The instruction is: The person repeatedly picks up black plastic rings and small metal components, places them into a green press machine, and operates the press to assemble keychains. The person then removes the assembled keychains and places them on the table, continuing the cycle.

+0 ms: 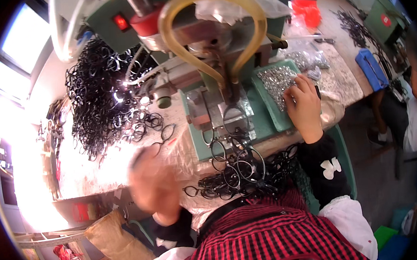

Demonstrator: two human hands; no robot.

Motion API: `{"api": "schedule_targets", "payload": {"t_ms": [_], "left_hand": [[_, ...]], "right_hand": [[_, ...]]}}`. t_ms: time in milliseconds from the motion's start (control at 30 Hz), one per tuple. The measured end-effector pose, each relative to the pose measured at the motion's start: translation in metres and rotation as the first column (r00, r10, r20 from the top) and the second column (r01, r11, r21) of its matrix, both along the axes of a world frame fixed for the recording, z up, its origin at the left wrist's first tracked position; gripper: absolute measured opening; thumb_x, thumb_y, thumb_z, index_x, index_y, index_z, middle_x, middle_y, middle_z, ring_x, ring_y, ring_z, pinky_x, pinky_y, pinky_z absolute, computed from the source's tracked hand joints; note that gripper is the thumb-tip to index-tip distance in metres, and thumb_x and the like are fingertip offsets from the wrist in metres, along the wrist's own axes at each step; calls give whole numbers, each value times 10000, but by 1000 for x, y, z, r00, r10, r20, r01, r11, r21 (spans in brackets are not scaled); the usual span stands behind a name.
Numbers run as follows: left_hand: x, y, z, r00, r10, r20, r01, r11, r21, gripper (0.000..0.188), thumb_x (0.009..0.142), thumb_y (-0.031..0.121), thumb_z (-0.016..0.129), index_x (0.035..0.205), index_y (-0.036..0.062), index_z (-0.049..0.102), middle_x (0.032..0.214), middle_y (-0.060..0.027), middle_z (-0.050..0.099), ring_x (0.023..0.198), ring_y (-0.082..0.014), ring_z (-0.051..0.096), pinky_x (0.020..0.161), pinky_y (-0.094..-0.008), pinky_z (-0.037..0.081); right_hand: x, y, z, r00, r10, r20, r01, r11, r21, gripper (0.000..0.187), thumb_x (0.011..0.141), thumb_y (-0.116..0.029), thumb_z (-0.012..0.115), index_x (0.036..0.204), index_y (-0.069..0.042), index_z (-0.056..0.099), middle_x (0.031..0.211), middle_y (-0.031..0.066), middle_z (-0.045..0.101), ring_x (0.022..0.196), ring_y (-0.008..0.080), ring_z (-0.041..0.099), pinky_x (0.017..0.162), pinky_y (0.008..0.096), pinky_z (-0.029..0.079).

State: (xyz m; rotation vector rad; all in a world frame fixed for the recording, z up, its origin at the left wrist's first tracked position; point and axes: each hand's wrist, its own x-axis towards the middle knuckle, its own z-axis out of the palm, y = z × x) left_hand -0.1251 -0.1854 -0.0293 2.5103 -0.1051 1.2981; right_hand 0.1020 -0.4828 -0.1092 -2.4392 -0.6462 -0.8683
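Observation:
My right hand [304,105] reaches into a green tray [281,124] of small silvery metal parts [274,84]. Its fingers are curled together at the parts, and what they pinch, if anything, is hidden. Smeared by motion, my left hand [155,184] is over the table's front edge, beside a black looped frame [166,134]; whether it holds that frame does not show. Between my hands stands a green bench press [215,47] with a yellowish hose [259,15] looped in front. Several black looped frames [237,164] hang below its work spot, and more lie over my lap.
A large heap of black looped frames [92,99] covers the table's left side. Clear bags of metal parts [305,58] lie behind the tray. To the right are a blue pouch [371,69], another green machine [388,18] and another person [413,115]. A brown cloth [120,245] hangs lower left.

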Motion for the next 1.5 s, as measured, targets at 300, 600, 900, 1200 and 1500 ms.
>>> {"api": "schedule_targets", "payload": {"t_ms": [300,600,900,1200,1500], "left_hand": [[-3,108,13,834,552,-9,-552,834,-8,174,985,151,689,1088,10,690,1179,-118,692,1164,-261,620,1035,-414,457],[53,105,-152,747,546,-381,-475,838,269,183,867,166,634,799,-3,614,935,-191,587,984,-413,547,876,-511,450],[60,113,-119,868,338,-365,-443,859,-256,214,980,190,679,984,-24,660,843,-146,559,761,-277,526,708,-405,431],[64,38,-59,978,-201,55,95,196,-976,140,1033,153,618,1080,21,623,1000,-100,693,828,-183,665,723,-292,540],[96,-26,92,919,-319,232,393,686,-613,420,1120,341,254,1039,6,493,834,-250,694,716,-296,673,690,-337,553]], "right_hand": [[-3,13,19,959,162,-233,-19,856,517,92,823,-54,717,901,-26,677,868,100,727,855,263,718,766,337,536],[-27,-25,11,987,58,-153,17,894,447,119,842,10,727,959,-7,739,924,140,724,887,279,707,788,353,526],[-54,0,56,905,376,-200,-213,806,553,157,804,37,736,944,-32,755,895,97,727,856,262,689,774,349,524],[-46,92,71,766,601,-229,-160,523,837,414,810,14,749,1203,-7,621,896,69,733,858,151,691,803,305,516],[-61,100,96,609,750,-256,-77,378,923,490,860,8,706,1315,32,526,964,72,730,950,123,655,858,281,489]]}}
